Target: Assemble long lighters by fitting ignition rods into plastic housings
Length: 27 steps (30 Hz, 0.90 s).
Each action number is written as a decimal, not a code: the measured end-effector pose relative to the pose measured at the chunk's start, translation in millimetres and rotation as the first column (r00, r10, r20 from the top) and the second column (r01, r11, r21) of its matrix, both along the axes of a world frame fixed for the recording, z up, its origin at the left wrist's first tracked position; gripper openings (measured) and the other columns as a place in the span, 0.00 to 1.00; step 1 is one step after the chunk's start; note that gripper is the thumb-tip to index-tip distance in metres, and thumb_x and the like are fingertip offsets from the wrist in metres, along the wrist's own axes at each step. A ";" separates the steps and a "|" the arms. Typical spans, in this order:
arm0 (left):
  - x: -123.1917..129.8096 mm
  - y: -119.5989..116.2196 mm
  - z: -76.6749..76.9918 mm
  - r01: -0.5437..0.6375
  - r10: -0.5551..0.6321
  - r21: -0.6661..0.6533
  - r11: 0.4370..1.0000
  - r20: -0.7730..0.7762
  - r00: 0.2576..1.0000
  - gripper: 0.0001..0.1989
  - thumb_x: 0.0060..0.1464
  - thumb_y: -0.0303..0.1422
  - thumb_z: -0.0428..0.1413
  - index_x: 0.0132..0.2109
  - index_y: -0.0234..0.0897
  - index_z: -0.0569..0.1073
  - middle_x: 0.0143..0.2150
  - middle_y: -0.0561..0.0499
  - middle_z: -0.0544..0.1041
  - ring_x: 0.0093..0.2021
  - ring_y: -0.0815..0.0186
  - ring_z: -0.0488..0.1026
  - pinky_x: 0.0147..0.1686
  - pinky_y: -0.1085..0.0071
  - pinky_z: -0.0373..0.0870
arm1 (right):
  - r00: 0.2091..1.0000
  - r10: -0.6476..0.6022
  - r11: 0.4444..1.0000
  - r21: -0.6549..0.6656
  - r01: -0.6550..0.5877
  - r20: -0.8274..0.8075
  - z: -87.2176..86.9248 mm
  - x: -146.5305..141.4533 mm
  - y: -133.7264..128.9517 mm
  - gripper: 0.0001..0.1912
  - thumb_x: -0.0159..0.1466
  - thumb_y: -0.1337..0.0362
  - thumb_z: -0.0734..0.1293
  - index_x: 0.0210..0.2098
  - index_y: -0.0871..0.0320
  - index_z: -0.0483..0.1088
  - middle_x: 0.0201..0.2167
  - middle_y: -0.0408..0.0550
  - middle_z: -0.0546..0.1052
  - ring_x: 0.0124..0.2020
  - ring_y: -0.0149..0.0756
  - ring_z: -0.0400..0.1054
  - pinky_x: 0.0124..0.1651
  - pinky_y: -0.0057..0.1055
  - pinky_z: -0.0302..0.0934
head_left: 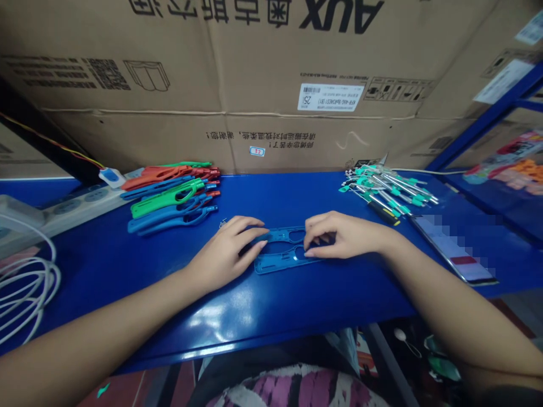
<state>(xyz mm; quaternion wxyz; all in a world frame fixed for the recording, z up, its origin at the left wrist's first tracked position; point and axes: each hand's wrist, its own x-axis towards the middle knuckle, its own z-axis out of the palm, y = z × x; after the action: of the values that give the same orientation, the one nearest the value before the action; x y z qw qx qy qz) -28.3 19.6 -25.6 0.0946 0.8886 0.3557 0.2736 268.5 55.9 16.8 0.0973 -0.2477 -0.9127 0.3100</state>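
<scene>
Two blue shells on the tabletop [331, 294], one behind the other, lying lengthwise, directly ahead of my view. Upper shell [280, 234] is the farther one; lower shell [275, 263] lies nearer the person, moulded inside faces up on both. Each has a loop-shaped opening toward its right end.

Left hand [229, 249]: fingers on one edge, thumb on the other, pinching the left end of the upper shell. Right hand [339, 234]: fingers curled, thumb tip drawn near them, over the right ends of both shells. I cannot tell from here whether it pinches anything; its fingertips hide the spot.

Farther left, a pile of handles [163, 199], blue, green and red-orange, loops to the right. It sits beside a power strip [85, 200] with a white-and-blue plug [111, 177] at its far end. Coiled white cable at the left edge.

To the right I note a heap of metal rods with green parts [394, 191], a black-and-yellow tool [384, 213] at its near side, then a phone [453, 249] lying aslant. Behind everything stands a brown carton [254, 62], its print upside down.
</scene>
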 end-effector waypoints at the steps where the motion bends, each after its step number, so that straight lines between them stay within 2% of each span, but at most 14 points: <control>1: 0.6 -2.2 2.6 0.000 0.000 0.009 1.000 0.001 1.000 0.13 0.68 0.35 0.53 0.54 0.36 0.75 0.54 0.42 0.76 0.55 0.57 0.71 0.56 0.56 0.70 | 0.999 -0.031 0.999 0.041 0.032 -0.017 -0.8 -0.2 0.1 0.10 0.67 0.58 0.70 0.41 0.59 0.78 0.33 0.45 0.72 0.32 0.29 0.66 0.36 0.27 0.61; 4: 2.3 -8.0 8.4 0.051 -0.051 0.007 0.999 -0.064 0.997 0.16 0.64 0.39 0.56 0.54 0.37 0.75 0.52 0.44 0.78 0.53 0.56 0.74 0.54 0.56 0.71 | 0.996 -0.091 0.984 0.152 0.092 -0.012 -5.4 -1.4 1.0 0.12 0.65 0.58 0.71 0.45 0.57 0.76 0.38 0.46 0.74 0.35 0.31 0.67 0.37 0.28 0.60; 7: 3.1 -9.5 8.3 0.110 -0.110 -0.006 0.994 -0.151 0.982 0.20 0.61 0.42 0.58 0.56 0.37 0.75 0.54 0.44 0.79 0.54 0.54 0.75 0.53 0.55 0.72 | 0.995 -0.090 0.976 0.203 0.082 0.032 -14.6 -4.6 2.8 0.09 0.65 0.60 0.70 0.44 0.56 0.75 0.40 0.46 0.75 0.35 0.31 0.67 0.37 0.28 0.59; 11: 1.9 -5.2 3.7 0.087 -0.081 0.025 0.996 -0.190 0.978 0.17 0.65 0.38 0.54 0.56 0.37 0.76 0.56 0.45 0.79 0.56 0.54 0.76 0.55 0.54 0.73 | 0.994 -0.110 0.962 0.252 0.104 0.006 -26.1 -10.0 5.5 0.07 0.67 0.62 0.67 0.43 0.57 0.74 0.39 0.46 0.75 0.34 0.31 0.67 0.36 0.28 0.59; 13: 0.7 -3.2 2.4 0.068 -0.057 0.046 0.997 -0.203 0.978 0.17 0.66 0.37 0.53 0.57 0.37 0.76 0.57 0.44 0.79 0.57 0.54 0.76 0.56 0.53 0.73 | 0.987 -0.159 0.942 0.296 0.160 -0.027 -26.3 -9.1 9.1 0.10 0.68 0.57 0.66 0.44 0.56 0.74 0.40 0.47 0.75 0.35 0.32 0.68 0.37 0.28 0.60; 15: -0.1 -2.7 2.0 0.062 -0.049 0.055 0.997 -0.205 0.978 0.18 0.66 0.37 0.52 0.58 0.37 0.76 0.58 0.43 0.78 0.57 0.52 0.76 0.57 0.51 0.73 | 0.961 -0.265 0.891 0.359 0.277 -0.085 -22.1 -2.0 16.5 0.12 0.69 0.54 0.65 0.43 0.56 0.74 0.42 0.48 0.76 0.37 0.34 0.69 0.39 0.30 0.61; 17: -0.3 -3.3 1.8 0.056 -0.046 0.047 0.997 -0.199 0.979 0.18 0.66 0.38 0.52 0.58 0.37 0.77 0.59 0.43 0.78 0.58 0.52 0.75 0.57 0.50 0.74 | 0.887 -0.434 0.780 0.428 0.457 -0.157 -15.6 13.9 28.5 0.12 0.70 0.56 0.64 0.42 0.56 0.75 0.42 0.50 0.76 0.39 0.37 0.70 0.42 0.33 0.62; 19: -0.2 -4.1 1.4 0.054 -0.045 0.042 0.998 -0.189 0.981 0.18 0.66 0.39 0.52 0.57 0.37 0.77 0.59 0.43 0.78 0.59 0.51 0.75 0.57 0.50 0.74 | 0.755 -0.623 0.604 0.489 0.629 -0.202 -10.1 38.3 43.3 0.11 0.69 0.60 0.63 0.42 0.57 0.75 0.41 0.53 0.76 0.43 0.42 0.70 0.47 0.36 0.62; 21: 0.1 -4.4 0.6 0.054 -0.045 0.044 0.998 -0.176 0.983 0.18 0.67 0.39 0.52 0.56 0.37 0.78 0.58 0.43 0.78 0.59 0.51 0.75 0.58 0.50 0.74 | 0.568 -0.806 0.399 0.555 0.729 -0.167 -7.9 67.6 57.8 0.10 0.65 0.65 0.64 0.42 0.59 0.76 0.43 0.58 0.75 0.48 0.49 0.69 0.52 0.42 0.61; 23: 0.4 -4.3 -0.3 0.059 -0.051 0.046 0.997 -0.161 0.986 0.17 0.67 0.38 0.52 0.56 0.38 0.78 0.58 0.43 0.79 0.59 0.52 0.75 0.58 0.51 0.74 | 0.304 -0.948 0.193 0.578 0.793 -0.100 -9.5 96.1 69.1 0.13 0.62 0.67 0.64 0.45 0.60 0.76 0.47 0.62 0.74 0.51 0.55 0.66 0.54 0.46 0.60; 24: 0.6 -4.2 -0.5 0.060 -0.052 0.046 0.997 -0.156 0.986 0.17 0.67 0.38 0.52 0.56 0.38 0.78 0.58 0.43 0.79 0.59 0.52 0.75 0.58 0.51 0.74 | 0.179 -0.982 0.112 0.570 0.814 -0.062 -11.3 108.3 73.1 0.15 0.62 0.67 0.65 0.47 0.60 0.76 0.49 0.63 0.73 0.52 0.57 0.65 0.53 0.47 0.60; 25: 0.8 -4.1 -0.6 0.061 -0.054 0.045 0.997 -0.154 0.987 0.17 0.67 0.37 0.52 0.56 0.37 0.78 0.57 0.43 0.79 0.59 0.52 0.75 0.59 0.51 0.74 | 0.082 -0.996 0.054 0.556 0.829 -0.025 -13.5 118.5 76.0 0.16 0.61 0.67 0.66 0.48 0.60 0.76 0.50 0.64 0.72 0.53 0.58 0.65 0.53 0.48 0.60; 27: 1.1 -4.4 -0.2 0.060 -0.051 0.047 0.997 -0.162 0.986 0.17 0.66 0.37 0.52 0.57 0.37 0.77 0.58 0.43 0.79 0.59 0.52 0.75 0.59 0.51 0.73 | 0.003 -1.000 0.008 0.535 0.845 0.012 -18.3 132.0 79.4 0.15 0.60 0.67 0.66 0.46 0.61 0.76 0.50 0.66 0.72 0.52 0.60 0.66 0.50 0.49 0.61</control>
<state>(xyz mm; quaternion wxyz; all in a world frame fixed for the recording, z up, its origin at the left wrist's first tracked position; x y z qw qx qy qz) -27.2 15.3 -25.8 0.0502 0.9194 0.3301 0.2077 400.4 135.3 -1.5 0.1410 -0.8302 -0.5333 -0.0806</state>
